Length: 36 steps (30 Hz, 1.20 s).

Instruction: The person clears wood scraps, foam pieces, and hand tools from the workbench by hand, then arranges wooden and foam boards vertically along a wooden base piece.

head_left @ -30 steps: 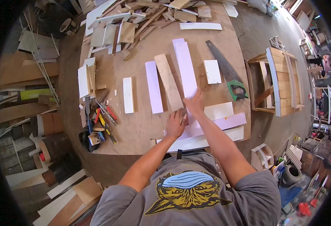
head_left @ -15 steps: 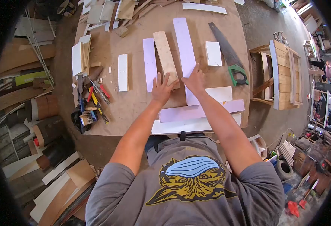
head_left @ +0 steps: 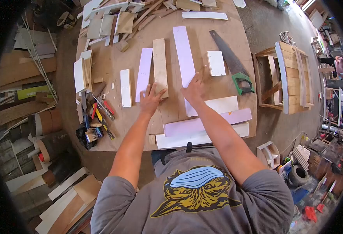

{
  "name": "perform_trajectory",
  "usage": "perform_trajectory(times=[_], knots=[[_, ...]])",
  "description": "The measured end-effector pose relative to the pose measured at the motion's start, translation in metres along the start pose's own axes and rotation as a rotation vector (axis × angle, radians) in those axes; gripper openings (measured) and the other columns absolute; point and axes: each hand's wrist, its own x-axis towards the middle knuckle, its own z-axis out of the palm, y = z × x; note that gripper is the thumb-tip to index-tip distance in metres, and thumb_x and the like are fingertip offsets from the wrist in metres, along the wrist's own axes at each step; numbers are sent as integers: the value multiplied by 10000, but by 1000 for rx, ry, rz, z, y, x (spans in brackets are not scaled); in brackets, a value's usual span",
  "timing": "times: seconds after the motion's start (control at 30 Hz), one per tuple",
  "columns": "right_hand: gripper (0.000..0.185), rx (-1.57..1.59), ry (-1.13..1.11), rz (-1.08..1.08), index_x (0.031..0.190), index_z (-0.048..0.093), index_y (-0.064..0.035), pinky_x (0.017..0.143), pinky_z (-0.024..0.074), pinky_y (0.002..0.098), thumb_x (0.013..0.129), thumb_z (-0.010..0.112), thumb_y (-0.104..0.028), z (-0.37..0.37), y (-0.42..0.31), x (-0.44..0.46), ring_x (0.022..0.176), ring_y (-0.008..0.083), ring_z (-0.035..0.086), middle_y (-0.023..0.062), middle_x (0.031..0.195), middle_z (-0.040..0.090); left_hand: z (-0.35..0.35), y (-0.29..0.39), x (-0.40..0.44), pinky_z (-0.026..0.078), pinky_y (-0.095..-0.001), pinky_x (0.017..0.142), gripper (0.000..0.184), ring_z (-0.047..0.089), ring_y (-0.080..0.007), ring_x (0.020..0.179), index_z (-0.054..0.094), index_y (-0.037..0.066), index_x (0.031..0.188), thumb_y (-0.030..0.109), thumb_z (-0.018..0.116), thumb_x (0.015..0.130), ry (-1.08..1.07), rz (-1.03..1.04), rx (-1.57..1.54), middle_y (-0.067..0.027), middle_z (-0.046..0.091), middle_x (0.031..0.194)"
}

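Hands are palm down over the workbench (head_left: 109, 74). Left hand (head_left: 150, 102): fingers spread, thumb on the near end of the bare-wood board (head_left: 160, 62), outer fingers at the near end of the short lilac board (head_left: 144, 70). Right hand (head_left: 194, 90): thumb and forefinger parted across the long lilac board (head_left: 184, 50); from where I stand, contact of the other fingers cannot be told. Step in hand, as judged: positioning boards flat by hand. The bare-wood board lies between the lilac pair, its far end close to the short one's. Adjusting that angle would call for light, level finger pressure.
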Motion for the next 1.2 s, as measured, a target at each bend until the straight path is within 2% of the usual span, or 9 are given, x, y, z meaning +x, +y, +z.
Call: perform_trajectory(times=[0.17,0.37,0.47,0.57,0.67,0.77,0.97,1.07,1.2], knots=[[1163,9,16,-16,1640,128,59,1022,542,493,815,809,-400,15,-21,10,1264,396,580,254,1414,540,-8,-27,-5,376,-603,1133,633,358,-341,1542,467,477,1556,557,662,959,-36,-8,-3,-120,404,1659],[1125,248,-21,-25,1644,178,18,1029,528,518,818,802,-423,0,0,15,1263,425,578,267,1379,548,-30,16,3,387,-580,1128,707,432,-410,1442,551,256,1525,650,630,943,-14,-223,-176,-208,461,1567],[1101,256,115,-38,1657,187,-36,1028,516,536,822,800,-408,-6,21,13,1239,453,577,291,1348,547,-6,36,7,392,-572,1125,717,459,-415,1390,560,208,1507,652,621,948,201,-258,-87,-212,470,1539],[1071,273,172,-46,1671,198,-102,1034,492,558,832,798,-390,-9,44,12,1200,492,565,332,1310,539,-7,68,14,366,-578,1161,764,401,-425,1456,545,200,1524,676,626,932,64,-195,-348,-212,398,1609],[1008,222,190,-16,1667,254,-182,1017,487,589,844,793,-399,-7,53,16,1208,494,551,329,1283,539,-9,103,15,314,-589,1209,849,325,-441,1520,494,167,1561,694,639,912,-124,-37,-355,-219,314,1670],[960,172,216,-22,1661,292,-243,1006,488,596,857,787,-410,6,61,19,1206,479,549,309,1288,542,-38,124,13,263,-607,1240,930,287,-491,1536,422,154,1601,654,713,873,-182,11,-373,-234,263,1693],[913,170,227,-67,1655,307,-264,995,503,574,883,766,-426,9,49,5,1189,445,568,267,1281,561,24,117,0,232,-618,1248,743,213,-477,1573,437,165,1597,520,645,979,46,-118,-653,-204,235,1719],[920,125,200,-59,1658,285,-263,984,521,553,889,761,-430,18,33,-1,1205,442,560,263,1311,544,12,100,4,226,-635,1245,676,202,-475,1578,444,162,1598,469,605,1018,121,-174,-254,-201,224,1725],[967,29,225,-78,1672,231,-211,947,550,527,897,754,-460,38,13,-3,1224,428,546,249,1326,529,4,64,17,272,-636,1223,664,237,-475,1566,449,210,1605,422,636,1004,166,-309,-171,-174,237,1724]])
